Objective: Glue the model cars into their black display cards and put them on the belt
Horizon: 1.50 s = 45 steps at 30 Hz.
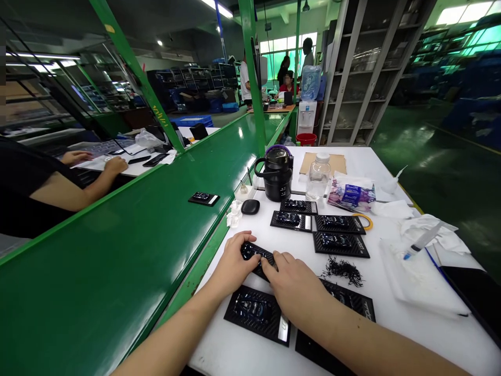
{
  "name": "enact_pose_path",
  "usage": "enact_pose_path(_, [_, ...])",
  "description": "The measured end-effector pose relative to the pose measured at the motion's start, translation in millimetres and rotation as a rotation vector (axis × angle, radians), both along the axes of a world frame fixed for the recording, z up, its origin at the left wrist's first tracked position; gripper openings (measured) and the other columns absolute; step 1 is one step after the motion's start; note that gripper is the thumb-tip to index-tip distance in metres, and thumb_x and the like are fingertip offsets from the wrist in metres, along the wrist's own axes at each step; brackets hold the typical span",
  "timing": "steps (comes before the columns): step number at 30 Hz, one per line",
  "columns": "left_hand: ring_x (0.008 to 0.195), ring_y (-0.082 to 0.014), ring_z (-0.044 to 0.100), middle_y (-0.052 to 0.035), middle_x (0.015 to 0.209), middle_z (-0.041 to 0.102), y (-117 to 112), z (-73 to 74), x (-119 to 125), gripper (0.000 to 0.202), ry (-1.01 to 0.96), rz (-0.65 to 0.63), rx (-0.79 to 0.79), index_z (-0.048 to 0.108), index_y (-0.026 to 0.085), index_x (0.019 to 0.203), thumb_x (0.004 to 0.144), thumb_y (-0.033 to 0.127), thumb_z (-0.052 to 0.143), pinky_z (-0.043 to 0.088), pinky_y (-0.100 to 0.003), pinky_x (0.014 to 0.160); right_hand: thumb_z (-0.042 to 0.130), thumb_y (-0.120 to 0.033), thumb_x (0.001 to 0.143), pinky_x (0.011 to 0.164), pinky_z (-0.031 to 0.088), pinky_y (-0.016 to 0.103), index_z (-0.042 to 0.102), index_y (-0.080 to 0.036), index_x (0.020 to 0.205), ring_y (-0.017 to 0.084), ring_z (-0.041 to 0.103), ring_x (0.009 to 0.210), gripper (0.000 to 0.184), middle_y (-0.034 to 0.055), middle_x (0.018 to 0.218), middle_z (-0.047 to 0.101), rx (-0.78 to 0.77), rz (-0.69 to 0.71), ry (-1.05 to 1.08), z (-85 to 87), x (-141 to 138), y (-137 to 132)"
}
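Note:
A dark, glossy model car (248,251) on a black carbon-patterned base plate (267,255) lies between my hands on the white table. My left hand (234,263) grips its left end, with the thumb on the car. From the right, my right hand (296,284) presses its thumb and fingers on the same piece and hides part of it. Just below my hands sits another model car on a plate (253,309) with a silver label strip. A further car plate (352,298) is partly covered by my right forearm.
Several car plates (337,241) lie farther back, beside a pile of small black strips (344,271). Around them are a black jug (277,175), a clear bottle (319,177), a wipes packet (351,190) and a syringe (425,240). A green conveyor (156,250) runs at left; a co-worker's arm (78,190) is beyond it.

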<state>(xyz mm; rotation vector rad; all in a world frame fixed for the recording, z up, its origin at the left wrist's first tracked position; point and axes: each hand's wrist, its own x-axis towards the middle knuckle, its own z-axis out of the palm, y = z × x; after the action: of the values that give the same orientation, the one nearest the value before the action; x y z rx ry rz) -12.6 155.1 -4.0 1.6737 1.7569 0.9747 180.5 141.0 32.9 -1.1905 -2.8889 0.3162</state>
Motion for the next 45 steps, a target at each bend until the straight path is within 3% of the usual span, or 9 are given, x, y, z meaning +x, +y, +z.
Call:
enact_pose_path(4, [0.129,-0.0307,0.050,-0.0103,0.134,0.056,3.1,-4.5,-1.9,0.039,0.009,0.017,-0.014,0.061,0.023,0.110,0.071,0.022,0.069,0.035,-0.054,0.114,0.050,-0.013,0.093,0.081,0.052,0.042,0.048,-0.014,0.144,0.030,0.056,0.102,0.051,0.0168,0.117,0.059,0.015,0.017,0.022,-3.0,3.7,2.1])
enact_pose_path(8, [0.128,-0.0303,0.051,-0.0100,0.133,0.057,4.9,-5.5,-4.8,0.042,0.017,-0.005,-0.028,0.060,0.023,0.112,0.072,0.026,0.070,0.035,-0.052,0.114,0.047,-0.007,0.090,0.080,0.052,0.042,0.046,-0.012,0.145,0.030,0.055,0.101,0.055,0.0172,0.116,0.059,0.030,0.029,0.014,-4.2,3.9,1.6])
enact_pose_path(19, [0.131,-0.0289,0.050,-0.0106,0.138,0.055,-0.7,5.1,-1.1,0.040,-0.008,0.002,-0.031,0.058,0.021,0.115,0.076,0.024,0.065,0.034,-0.050,0.115,0.044,-0.004,0.089,0.077,0.053,0.043,0.047,-0.010,0.144,0.031,0.056,0.099,0.056,0.0189,0.116,0.058,0.051,0.031,-0.001,-0.9,2.3,-0.1])
enact_pose_path(26, [0.133,-0.0300,0.048,-0.0117,0.138,0.053,-0.3,7.4,3.1,0.045,0.000,0.027,-0.055,0.058,0.020,0.113,0.070,0.022,0.068,0.032,-0.048,0.116,0.044,-0.003,0.087,0.077,0.055,0.044,0.045,-0.011,0.146,0.031,0.056,0.101,0.059,0.0184,0.118,0.058,0.043,0.035,-0.025,-1.8,1.0,-0.3])
enact_pose_path(35, [0.125,-0.0318,0.054,-0.0094,0.130,0.060,3.5,23.6,1.6,0.055,0.000,0.005,-0.159,0.059,0.019,0.117,0.065,0.030,0.073,0.038,-0.046,0.112,0.045,-0.005,0.089,0.079,0.055,0.043,0.045,-0.011,0.146,0.031,0.057,0.101,0.057,0.0184,0.118,0.058,0.035,0.037,-0.052,2.3,1.0,0.4])
enact_pose_path(45, [0.128,-0.0319,0.052,-0.0090,0.135,0.058,8.2,20.3,-5.7,0.060,-0.033,-0.042,-0.146,0.060,0.021,0.121,0.063,0.033,0.075,0.036,-0.047,0.115,0.046,-0.006,0.090,0.081,0.055,0.042,0.045,-0.012,0.146,0.030,0.057,0.102,0.056,0.0176,0.120,0.059,0.036,0.034,-0.058,2.6,1.3,-0.3])
